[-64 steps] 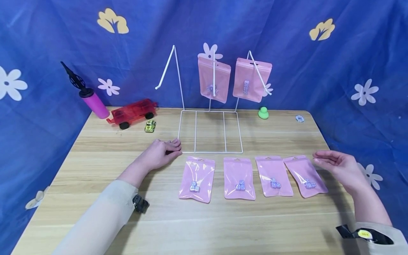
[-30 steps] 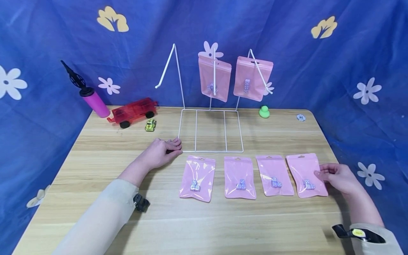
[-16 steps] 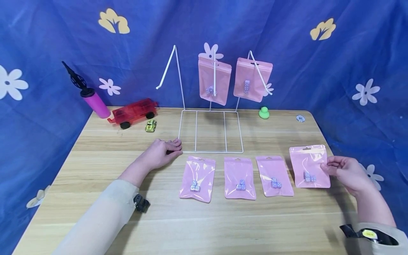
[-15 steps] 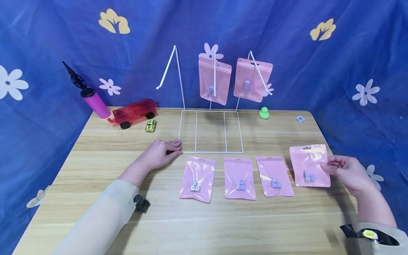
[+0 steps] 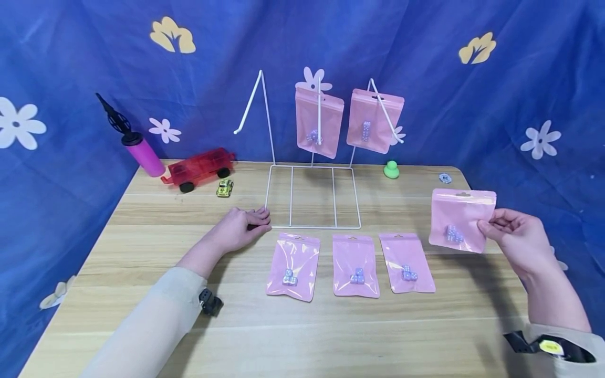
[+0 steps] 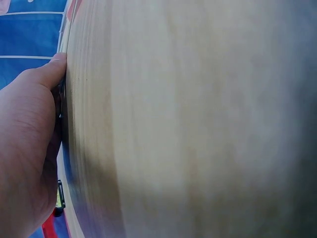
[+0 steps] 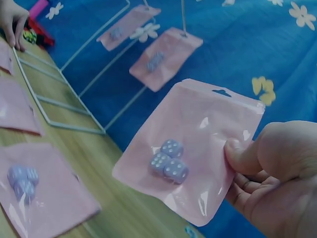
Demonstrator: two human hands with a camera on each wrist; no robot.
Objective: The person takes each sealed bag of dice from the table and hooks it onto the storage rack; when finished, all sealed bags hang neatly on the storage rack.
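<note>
My right hand pinches a pink zip bag by its right edge, above the table. Purple dice show through the bag in the right wrist view, and its hang hole is at the top. At the near left corner of the white wire display rack, my left hand holds the base wire between thumb and fingers. Two pink bags hang on the rack, one on the middle hook and one on the right hook. The left hook carries no bag.
Three more pink bags with dice lie in a row before the rack: a left bag, a middle bag and a right bag. Behind stand a pink pump, red toy trailer, small yellow car, green duck and chip.
My right hand has taken hold of the rightmost bag and lifted it off the table, up and toward the back. My left hand has stayed at the rack's corner.
</note>
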